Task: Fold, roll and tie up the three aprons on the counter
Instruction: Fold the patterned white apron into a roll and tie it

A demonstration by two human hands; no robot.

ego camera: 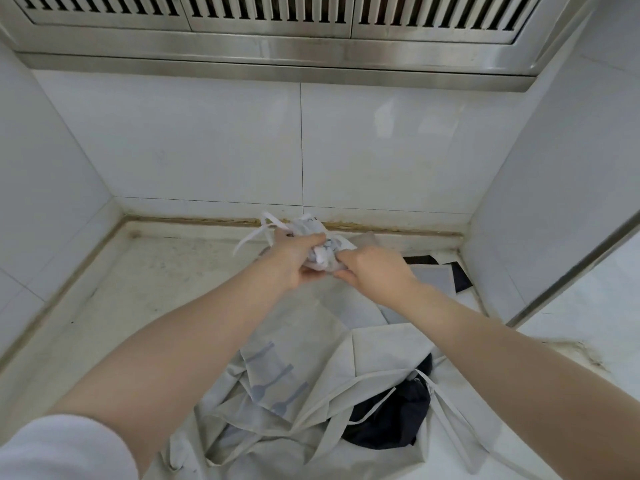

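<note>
A small rolled white apron bundle (320, 249) with blue print is held up above the counter near the back wall. My left hand (294, 261) grips its left side, and white ties (254, 233) stick out past that hand. My right hand (375, 271) pinches the bundle's right end. Below my arms a light grey apron (311, 386) with blue utensil prints lies spread and crumpled on the counter. A dark navy apron (391, 420) lies bunched partly under it, with grey straps crossing over it.
The white counter (156, 282) sits in an alcove of white tiled walls (207, 140), with a steel extractor hood (277, 36) above. Grey and dark flat cloth pieces (436, 275) lie at the back right corner. A steel edge (571, 271) runs down the right side.
</note>
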